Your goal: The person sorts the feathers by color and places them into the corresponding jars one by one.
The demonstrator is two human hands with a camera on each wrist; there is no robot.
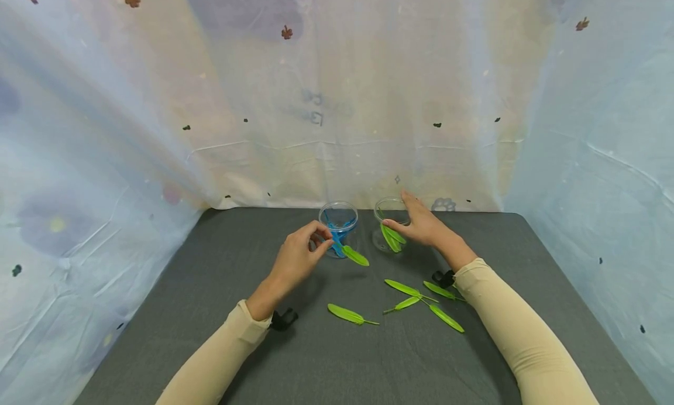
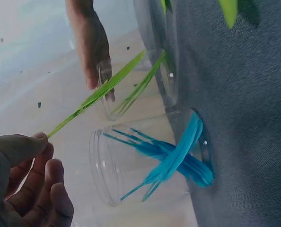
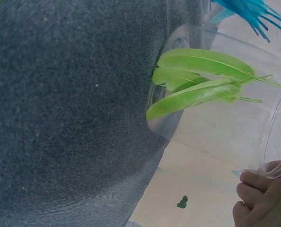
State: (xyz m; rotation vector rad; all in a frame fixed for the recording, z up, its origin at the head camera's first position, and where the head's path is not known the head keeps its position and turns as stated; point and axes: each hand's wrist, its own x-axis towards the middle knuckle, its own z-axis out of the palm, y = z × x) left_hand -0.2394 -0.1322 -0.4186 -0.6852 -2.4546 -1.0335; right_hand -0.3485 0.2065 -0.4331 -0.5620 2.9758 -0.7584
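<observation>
My left hand (image 1: 295,258) pinches a green feather (image 2: 102,90) by its quill, between thumb and index finger. The feather's vane points right, in front of the clear jar of blue feathers (image 2: 173,158) in the head view. That jar (image 1: 339,204) stands upright on the dark cloth. My right hand (image 1: 423,225) holds a second clear jar (image 3: 221,127) near its rim, thumb on the near side and fingers on the far side. Several green feathers (image 3: 204,61) lean inside this jar, quills toward its mouth.
A single green feather (image 1: 344,313) lies on the dark cloth (image 1: 295,364) in front of the jars. To its right, several more green feathers (image 1: 446,318) lie close together, some crossing, near the right forearm. A patterned curtain (image 1: 358,159) hangs behind the table.
</observation>
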